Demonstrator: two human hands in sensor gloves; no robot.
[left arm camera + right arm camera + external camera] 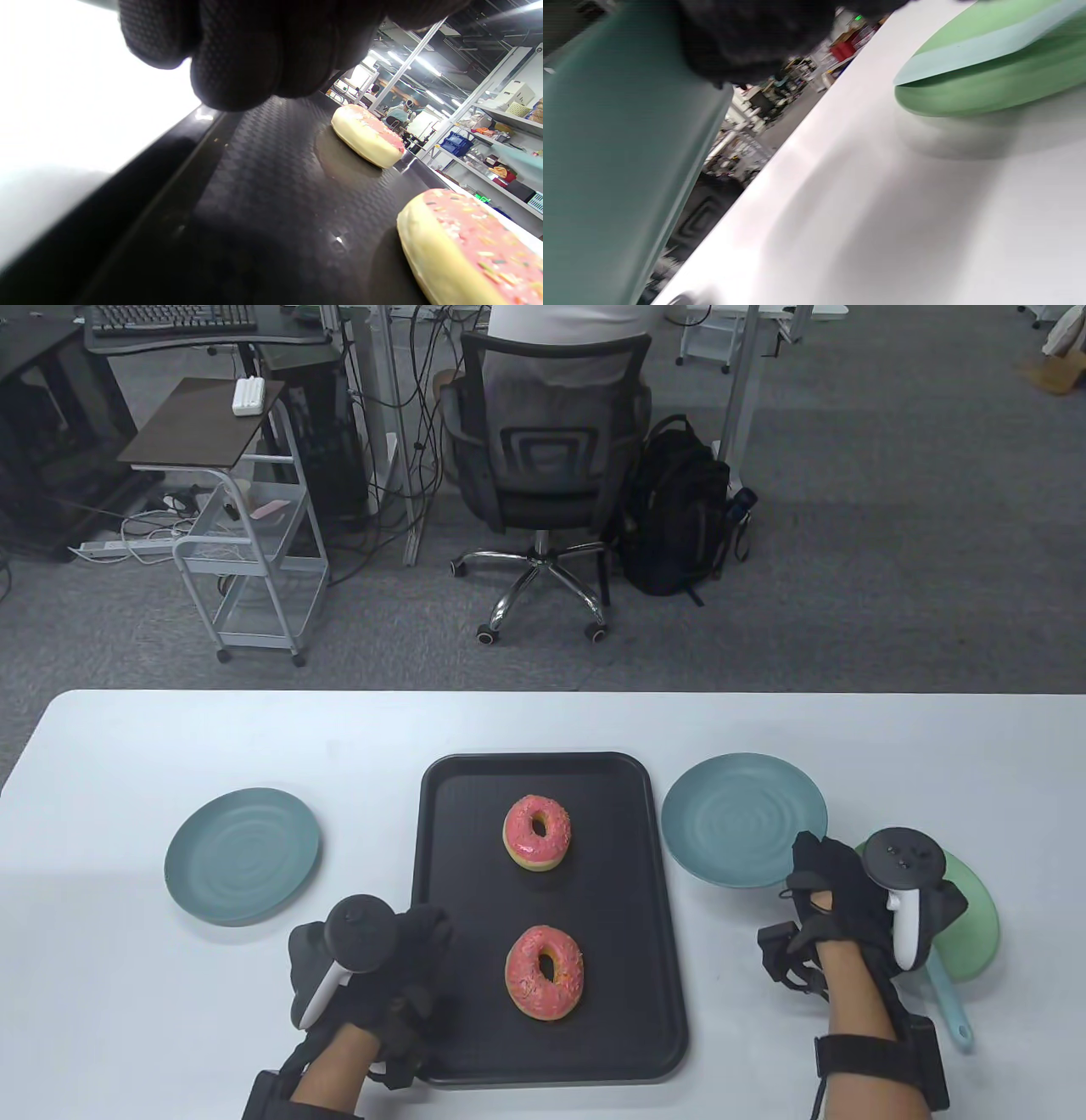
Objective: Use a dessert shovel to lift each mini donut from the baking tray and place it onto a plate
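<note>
Two pink-iced donuts lie on the black baking tray point(450, 831): the far donut point(536, 832) and the near donut point(544, 971). In the left wrist view they appear as the far donut point(367, 135) and the near donut point(466, 245). My left hand point(420, 929) sits at the tray's left near edge, its fingers point(237, 55) curled just above the tray floor and holding nothing. My right hand point(814, 861) reaches over the near rim of the right teal plate point(738, 814) with its fingers fairly straight. The light blue dessert shovel point(950, 1005) lies on a green plate point(976, 929), mostly hidden by my right wrist.
A second teal plate point(242, 855) sits left of the tray. Beyond the white table's far edge point(543, 694) stand an office chair point(543, 466), a backpack and a small cart. In the right wrist view the teal plate point(619, 161) fills the left and the green plate point(988, 84) the upper right.
</note>
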